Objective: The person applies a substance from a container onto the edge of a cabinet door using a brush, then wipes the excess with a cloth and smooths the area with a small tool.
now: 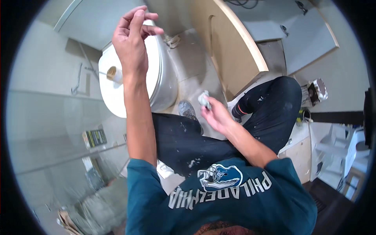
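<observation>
My left hand [131,37] is raised above the white toilet lid [111,100], its fingers bent and apart, with nothing visible in them. A small crumpled pale cloth or wad [204,100] is pinched in the fingers of my right hand [217,116], low in front of my knees and above the floor. On the toilet lid stands an open tub [114,74], brownish inside, with a thin pale handle or stick at its edge.
A wooden panel [227,47], perhaps a cabinet door, stands right of the toilet, with an open cabinet [254,19] beyond it. A foil-like packet [320,89] and an open can [303,116] sit past my right knee. Glass [58,129] runs along the left.
</observation>
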`<state>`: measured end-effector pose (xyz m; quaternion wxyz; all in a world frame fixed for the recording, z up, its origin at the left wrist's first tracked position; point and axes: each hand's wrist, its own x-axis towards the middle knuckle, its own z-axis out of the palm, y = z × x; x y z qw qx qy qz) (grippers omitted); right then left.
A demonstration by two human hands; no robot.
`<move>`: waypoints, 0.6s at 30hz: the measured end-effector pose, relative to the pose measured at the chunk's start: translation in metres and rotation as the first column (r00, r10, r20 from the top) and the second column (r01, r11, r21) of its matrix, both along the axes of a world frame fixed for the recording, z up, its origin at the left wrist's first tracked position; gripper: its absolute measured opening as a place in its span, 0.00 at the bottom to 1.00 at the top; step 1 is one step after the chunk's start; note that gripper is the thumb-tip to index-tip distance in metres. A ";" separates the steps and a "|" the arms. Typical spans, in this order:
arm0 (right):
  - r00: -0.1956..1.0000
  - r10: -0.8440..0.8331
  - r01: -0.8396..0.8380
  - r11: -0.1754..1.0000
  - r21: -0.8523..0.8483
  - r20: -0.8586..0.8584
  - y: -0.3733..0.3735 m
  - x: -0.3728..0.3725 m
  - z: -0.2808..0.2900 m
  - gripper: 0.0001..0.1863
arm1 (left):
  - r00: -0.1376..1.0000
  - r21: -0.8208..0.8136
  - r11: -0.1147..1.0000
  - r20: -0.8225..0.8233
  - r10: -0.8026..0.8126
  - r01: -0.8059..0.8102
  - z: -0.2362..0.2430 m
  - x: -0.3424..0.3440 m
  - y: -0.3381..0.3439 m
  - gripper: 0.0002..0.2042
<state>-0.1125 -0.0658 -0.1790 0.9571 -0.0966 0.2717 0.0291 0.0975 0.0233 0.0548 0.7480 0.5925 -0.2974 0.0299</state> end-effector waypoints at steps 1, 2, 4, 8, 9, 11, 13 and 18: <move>0.990 -0.109 0.116 0.990 0.080 -0.092 0.004 0.038 -0.030 0.09 | 1.000 -0.013 1.000 0.018 0.000 0.001 -0.003 0.013 -0.008 0.16; 0.935 -0.213 0.255 0.960 0.119 -0.284 0.002 0.076 -0.058 0.09 | 0.999 -0.001 0.999 0.034 0.032 -0.032 -0.008 0.022 -0.010 0.16; 0.753 -0.476 0.515 0.856 -0.044 -0.455 -0.016 0.150 -0.106 0.12 | 0.991 0.017 0.993 0.054 0.119 -0.120 -0.024 0.034 -0.004 0.16; 0.558 -0.650 0.688 0.710 -0.151 -0.516 -0.069 0.251 -0.173 0.16 | 0.957 0.201 0.950 -0.116 0.267 -0.240 -0.049 0.033 0.024 0.15; 0.547 -0.682 0.713 0.684 -0.158 -0.484 -0.081 0.269 -0.182 0.16 | 0.964 0.175 0.957 -0.088 0.249 -0.231 -0.051 0.034 0.031 0.15; 0.496 -0.732 0.751 0.632 -0.192 -0.467 -0.099 0.291 -0.192 0.17 | 0.960 0.177 0.948 -0.052 0.276 -0.263 -0.051 0.034 0.041 0.15; 0.465 -0.717 0.780 0.609 -0.144 -0.519 -0.113 0.303 -0.189 0.15 | 0.943 0.226 0.925 -0.059 0.327 -0.307 -0.051 0.036 0.044 0.14; 0.449 -0.827 0.827 0.528 -0.194 -0.337 -0.112 0.306 -0.163 0.12 | 0.948 0.297 0.910 -0.045 0.315 -0.288 -0.053 0.045 0.039 0.15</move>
